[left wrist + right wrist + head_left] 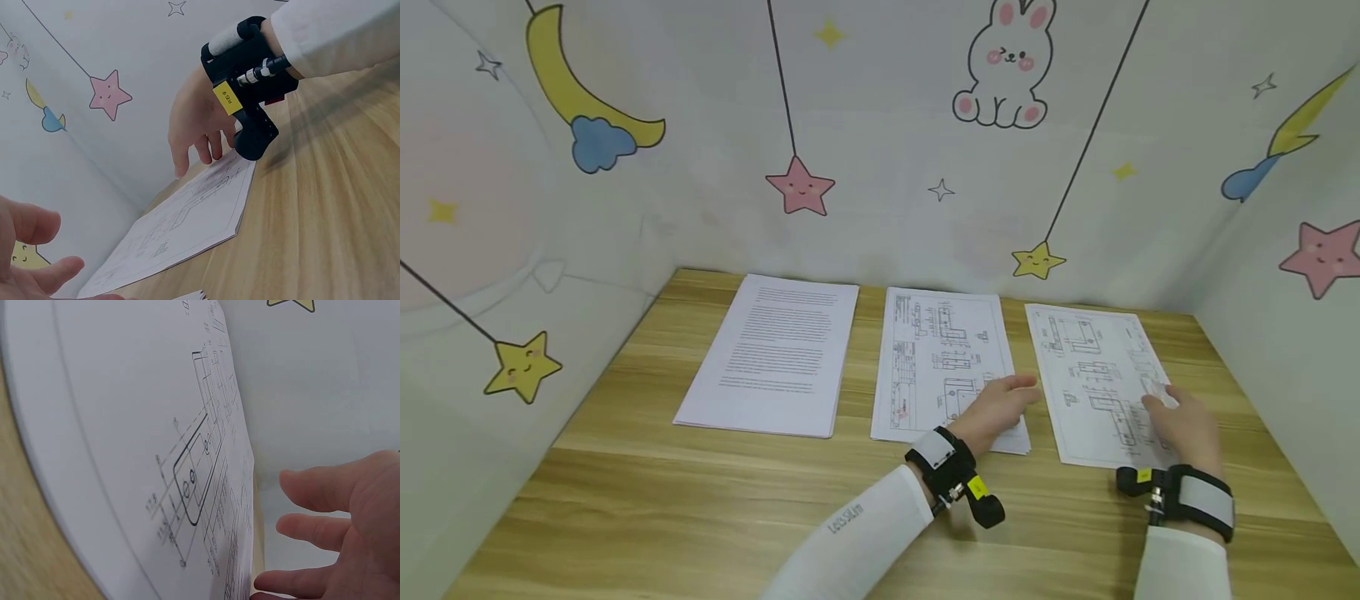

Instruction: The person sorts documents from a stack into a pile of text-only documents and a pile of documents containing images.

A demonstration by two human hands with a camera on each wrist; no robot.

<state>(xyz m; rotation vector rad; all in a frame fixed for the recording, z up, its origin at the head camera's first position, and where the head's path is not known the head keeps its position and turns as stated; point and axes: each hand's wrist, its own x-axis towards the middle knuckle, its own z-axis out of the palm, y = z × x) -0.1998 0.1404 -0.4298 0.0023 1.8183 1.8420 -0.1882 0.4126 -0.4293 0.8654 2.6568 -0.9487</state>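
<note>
My left hand [996, 408] is over the lower right part of the middle stack of drawing sheets [910, 375], its fingers pointing right past the edge. In the left wrist view its fingers [39, 224] look spread, with nothing between them. At the right stack of drawing sheets [1078, 408], my right hand [1189, 427] is over the right edge, fingers loosely bent. From the right wrist view, its fingers [312, 531] are apart and grip nothing; whether a fingertip touches the paper, I cannot tell.
A stack of text-printed paper [775, 358] lies on the left of the wooden table [700, 500]. Walls with cartoon prints enclose the table at the back [880, 225] and on both sides. Each wrist wears a strapped camera [943, 462].
</note>
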